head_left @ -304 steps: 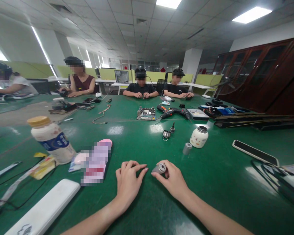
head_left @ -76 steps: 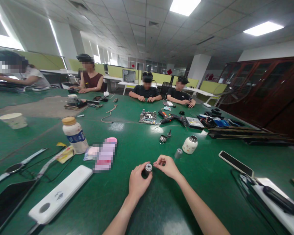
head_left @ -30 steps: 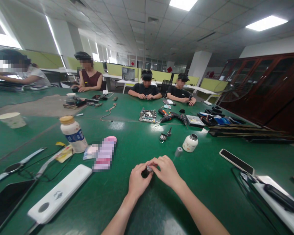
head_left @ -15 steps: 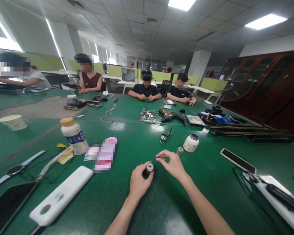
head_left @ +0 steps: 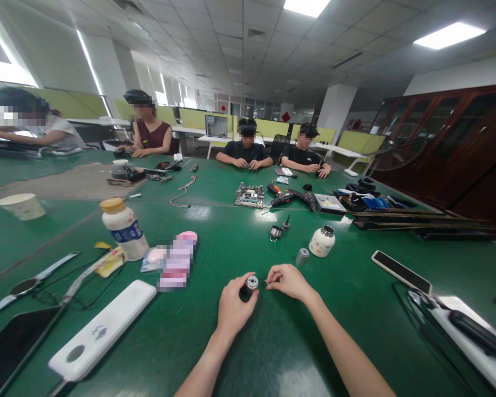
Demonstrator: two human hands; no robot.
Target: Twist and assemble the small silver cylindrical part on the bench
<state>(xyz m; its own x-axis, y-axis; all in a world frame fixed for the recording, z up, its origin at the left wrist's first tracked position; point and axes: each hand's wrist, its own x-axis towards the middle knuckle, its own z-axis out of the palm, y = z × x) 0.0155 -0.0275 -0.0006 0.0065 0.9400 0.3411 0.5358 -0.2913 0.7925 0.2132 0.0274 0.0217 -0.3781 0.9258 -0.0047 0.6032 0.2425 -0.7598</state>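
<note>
My left hand (head_left: 236, 302) is wrapped round a small metal cylinder (head_left: 252, 283), motor-like, standing upright with a hole and dark marks in its round top face. Just to the right, apart from it, my right hand (head_left: 288, 282) has thumb and forefinger pinched together. Whatever may be between those fingertips is too small to make out. Beyond the right hand, a second grey metal cylinder (head_left: 302, 256) stands on the green table (head_left: 215, 248). Farther off lie a small metal cup-shaped part (head_left: 276, 233) and a dark pointed part (head_left: 286, 222).
A white bottle (head_left: 322, 241) stands right of the second cylinder, and a phone (head_left: 402, 272) lies farther right. On the left are a capped bottle (head_left: 124, 229) and a white power strip-like bar (head_left: 103, 331). A circuit board (head_left: 249, 195) and power drills (head_left: 291, 198) lie ahead. Several people sit beyond.
My right hand has come down a little and its thumb and forefinger have drawn closer together, leaving the second cylinder fully in sight. My left hand keeps its hold, almost still.
</note>
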